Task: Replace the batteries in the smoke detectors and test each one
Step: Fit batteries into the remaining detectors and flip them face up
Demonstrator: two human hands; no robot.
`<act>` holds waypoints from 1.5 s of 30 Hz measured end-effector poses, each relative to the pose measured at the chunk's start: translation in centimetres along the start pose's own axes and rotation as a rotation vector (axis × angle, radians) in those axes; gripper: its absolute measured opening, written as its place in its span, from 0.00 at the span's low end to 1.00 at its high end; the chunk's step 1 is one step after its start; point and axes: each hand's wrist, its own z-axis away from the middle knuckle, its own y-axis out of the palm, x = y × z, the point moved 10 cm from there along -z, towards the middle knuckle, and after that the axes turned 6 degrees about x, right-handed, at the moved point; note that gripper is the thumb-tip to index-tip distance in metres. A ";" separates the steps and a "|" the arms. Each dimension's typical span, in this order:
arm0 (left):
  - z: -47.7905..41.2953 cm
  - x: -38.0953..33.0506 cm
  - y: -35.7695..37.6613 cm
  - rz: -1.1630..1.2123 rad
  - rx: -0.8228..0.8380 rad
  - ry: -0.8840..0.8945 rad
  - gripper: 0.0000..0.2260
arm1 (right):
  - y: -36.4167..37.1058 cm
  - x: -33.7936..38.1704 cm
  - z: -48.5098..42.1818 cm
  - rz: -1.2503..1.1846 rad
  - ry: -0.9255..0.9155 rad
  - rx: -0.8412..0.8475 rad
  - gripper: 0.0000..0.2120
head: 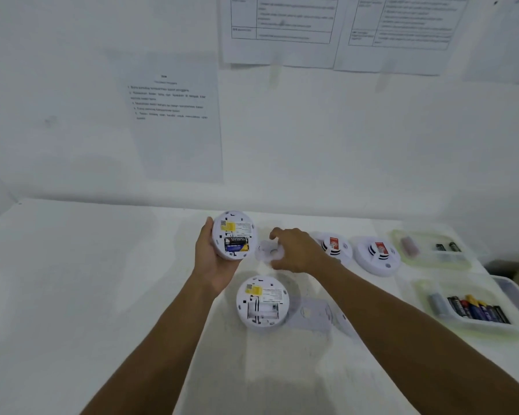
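Note:
My left hand (212, 259) grips a round white smoke detector (234, 235), tilted back side up, with two batteries (236, 244) showing in its open compartment. My right hand (294, 250) curls over a blurred white round cover plate (268, 251) just to the right of it. A second detector (262, 301) lies back side up on the table with an empty battery compartment. Two more detectors (333, 245) (378, 254) sit face up to the right, each with a red label.
A white plate piece (315, 314) lies beside the lower detector. At the right, a tray (477, 326) holds several batteries (477, 308); a farther tray (402, 253) holds two dark batteries (448, 247). Printed sheets (174, 115) hang on the wall behind the white table (72, 280).

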 end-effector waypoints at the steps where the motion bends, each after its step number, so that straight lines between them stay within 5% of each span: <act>1: -0.1 0.0 -0.1 0.005 0.001 0.002 0.24 | -0.2 -0.2 0.1 -0.039 0.026 -0.018 0.30; 4: -0.5 -0.2 -0.1 0.022 0.004 0.016 0.25 | -2.2 -1.6 1.5 -0.504 0.170 -0.151 0.23; 7: -0.8 -0.3 0.5 0.014 0.019 0.030 0.24 | -1.7 -2.8 3.1 -1.447 0.220 -0.161 0.09; 9: -0.9 0.0 1.2 0.016 0.036 0.029 0.24 | -0.7 -2.0 4.0 -1.973 0.195 -0.052 0.12; 12: -0.9 1.1 2.2 0.011 0.060 0.013 0.25 | -0.4 -1.7 5.1 -2.269 0.148 0.003 0.15; 16: -0.7 3.1 3.5 -0.006 0.073 -0.009 0.24 | -2.1 -2.3 6.7 -1.945 0.193 -0.075 0.13; 23: 0.8 7.8 7.1 -0.050 0.125 -0.076 0.25 | -4.9 -2.9 8.8 -1.120 0.244 -0.289 0.33; 27: 1.5 9.6 8.4 -0.111 0.139 -0.071 0.25 | -7.1 -0.7 10.7 -0.599 0.139 -0.411 0.32; 32: 2.3 10.7 8.8 -0.113 0.109 -0.050 0.26 | -7.1 -0.8 13.6 -0.589 0.120 -0.606 0.24; 45: 3.6 11.8 10.1 -0.179 0.080 0.029 0.28 | -8.5 -1.4 16.8 -0.516 0.170 -0.685 0.20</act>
